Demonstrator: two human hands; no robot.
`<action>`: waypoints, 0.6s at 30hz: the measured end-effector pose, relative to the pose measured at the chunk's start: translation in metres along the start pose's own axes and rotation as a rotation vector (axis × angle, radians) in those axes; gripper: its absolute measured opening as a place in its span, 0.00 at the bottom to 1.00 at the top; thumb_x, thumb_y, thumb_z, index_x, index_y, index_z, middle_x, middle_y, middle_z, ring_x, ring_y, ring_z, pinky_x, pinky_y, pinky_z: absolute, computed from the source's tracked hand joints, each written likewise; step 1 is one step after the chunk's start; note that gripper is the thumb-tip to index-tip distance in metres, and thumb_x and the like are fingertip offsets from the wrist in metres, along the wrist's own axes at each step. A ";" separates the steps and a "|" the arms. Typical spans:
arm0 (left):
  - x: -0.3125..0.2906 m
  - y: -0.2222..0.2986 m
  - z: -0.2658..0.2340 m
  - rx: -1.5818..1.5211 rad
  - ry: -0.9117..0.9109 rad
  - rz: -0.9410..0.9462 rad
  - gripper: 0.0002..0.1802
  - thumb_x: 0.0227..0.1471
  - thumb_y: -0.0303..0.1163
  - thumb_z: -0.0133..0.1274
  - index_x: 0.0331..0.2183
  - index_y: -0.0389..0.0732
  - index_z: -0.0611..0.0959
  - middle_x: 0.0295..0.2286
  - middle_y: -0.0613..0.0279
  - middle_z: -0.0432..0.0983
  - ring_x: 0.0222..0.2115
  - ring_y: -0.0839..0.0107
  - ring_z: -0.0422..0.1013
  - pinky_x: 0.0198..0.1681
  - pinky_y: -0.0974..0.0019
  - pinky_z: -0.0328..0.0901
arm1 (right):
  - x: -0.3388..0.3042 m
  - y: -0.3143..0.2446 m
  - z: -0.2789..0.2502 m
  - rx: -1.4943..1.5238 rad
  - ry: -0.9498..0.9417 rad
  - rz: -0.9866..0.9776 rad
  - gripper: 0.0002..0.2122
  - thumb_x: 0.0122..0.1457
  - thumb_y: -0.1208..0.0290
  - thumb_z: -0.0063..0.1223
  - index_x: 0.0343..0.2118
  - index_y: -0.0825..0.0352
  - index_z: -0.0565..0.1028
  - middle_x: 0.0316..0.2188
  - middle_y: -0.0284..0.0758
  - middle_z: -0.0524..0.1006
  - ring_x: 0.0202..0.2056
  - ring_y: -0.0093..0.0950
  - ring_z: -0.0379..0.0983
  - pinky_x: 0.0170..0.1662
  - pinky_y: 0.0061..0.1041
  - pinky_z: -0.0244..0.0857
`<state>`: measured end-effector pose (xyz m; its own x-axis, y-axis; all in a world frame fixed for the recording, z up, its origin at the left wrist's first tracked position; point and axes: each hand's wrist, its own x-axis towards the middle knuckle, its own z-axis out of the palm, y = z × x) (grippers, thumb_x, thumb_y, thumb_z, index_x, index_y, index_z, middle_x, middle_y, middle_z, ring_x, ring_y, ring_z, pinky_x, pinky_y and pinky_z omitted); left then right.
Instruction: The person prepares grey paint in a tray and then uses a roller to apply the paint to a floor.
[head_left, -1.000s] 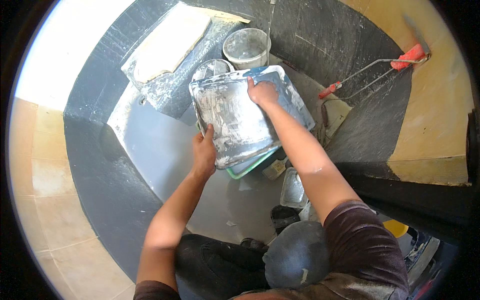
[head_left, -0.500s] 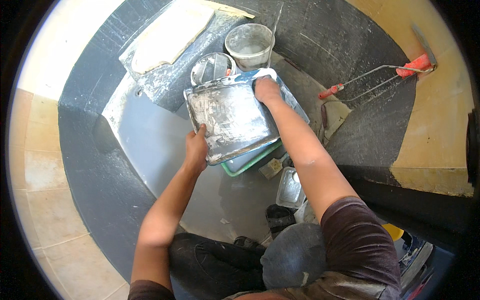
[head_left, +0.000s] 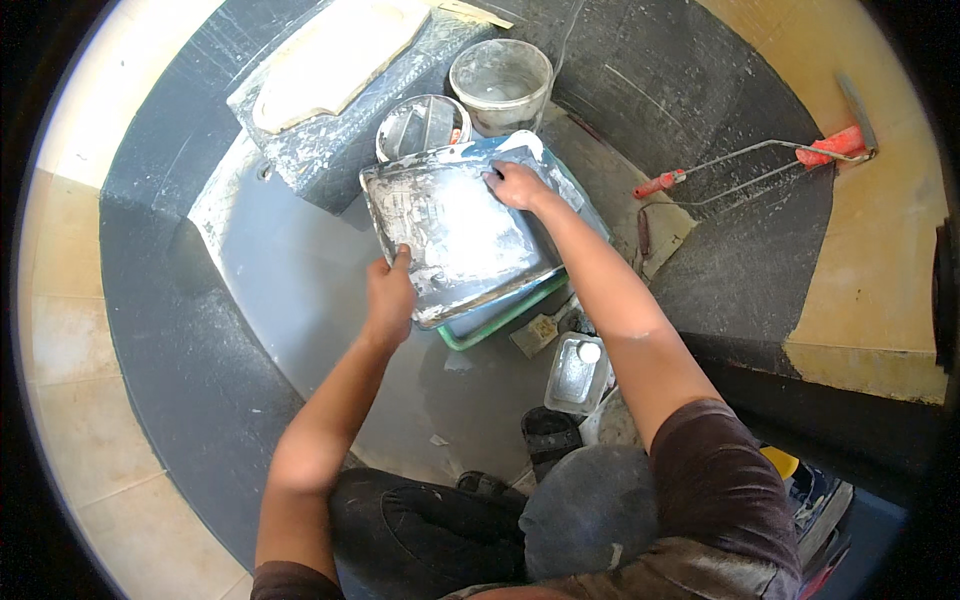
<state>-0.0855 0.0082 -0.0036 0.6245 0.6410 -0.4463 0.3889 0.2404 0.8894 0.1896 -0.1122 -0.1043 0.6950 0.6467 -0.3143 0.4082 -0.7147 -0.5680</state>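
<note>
A paint tray (head_left: pixel 455 235), smeared with white and grey paint and shining wet, is tilted in front of me. My left hand (head_left: pixel 390 300) grips its left edge, thumb over the rim. Across the tray's upper right part lies my right hand (head_left: pixel 517 188), fingers curled down on the surface. Something small and dark shows at its fingertips, too hidden to name. Beneath the tray, a green-rimmed basin (head_left: pixel 505 328) sticks out at the near side. A blue edge (head_left: pixel 580 200) shows behind the tray on the right.
Behind the tray stand a whitish bucket (head_left: pixel 500 95) and a smaller pail (head_left: pixel 390 140) with a grey tool inside. Roller frames with red handles (head_left: pixel 660 185) lean at right. Nearer lie a flat paintbrush (head_left: pixel 535 337) and a clear plastic container (head_left: pixel 577 375). A paint-spattered block (head_left: pixel 335 165) sits far left.
My right hand has slid from the tray's upper right corner leftward and slightly down across its surface. My left hand keeps its hold on the left edge.
</note>
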 end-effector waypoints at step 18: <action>0.003 -0.043 0.010 0.144 0.052 0.230 0.23 0.68 0.39 0.48 0.41 0.23 0.81 0.30 0.52 0.81 0.30 0.70 0.72 0.37 0.59 0.67 | -0.008 0.019 0.036 0.036 0.241 0.218 0.44 0.66 0.34 0.33 0.62 0.78 0.67 0.61 0.58 0.69 0.64 0.49 0.65 0.67 0.40 0.57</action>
<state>-0.0934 -0.0075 -0.0447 0.6736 0.7040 -0.2251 0.3353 -0.0196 0.9419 0.1702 -0.1217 -0.1405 0.8858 0.3944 -0.2445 0.2162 -0.8170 -0.5346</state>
